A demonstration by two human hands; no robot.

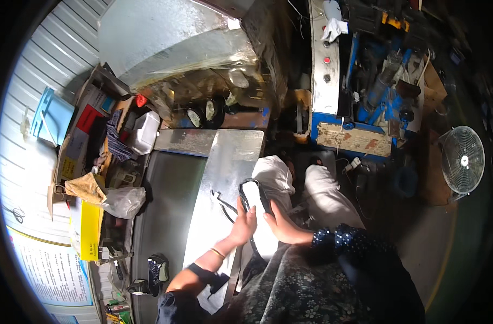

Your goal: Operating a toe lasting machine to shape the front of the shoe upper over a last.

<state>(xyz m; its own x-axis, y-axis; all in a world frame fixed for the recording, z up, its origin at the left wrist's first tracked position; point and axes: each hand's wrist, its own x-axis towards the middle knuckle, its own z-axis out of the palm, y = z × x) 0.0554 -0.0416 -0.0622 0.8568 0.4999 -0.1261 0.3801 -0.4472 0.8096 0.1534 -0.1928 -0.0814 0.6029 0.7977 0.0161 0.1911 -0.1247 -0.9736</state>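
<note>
A black shoe (252, 190) with a white inside or lining is held over my lap, its opening facing up. My left hand (244, 225) grips its left side, the thumb pressed against the white part. On the opposite side, my right hand (283, 225) closes round the lower right edge; some of its fingers are hidden beneath the shoe. Just left of it, a thin black tool or strap with a light end (220, 200) lies on the bare metal table edge (208, 178).
A dark conveyor belt (168, 210) runs at my left with a pair of black sneakers (157, 270) on it. Beyond are a cluttered shelf (117, 162), several shoes under a metal hood (165, 32), a blue machine with a button panel (325, 70), and a fan (463, 160).
</note>
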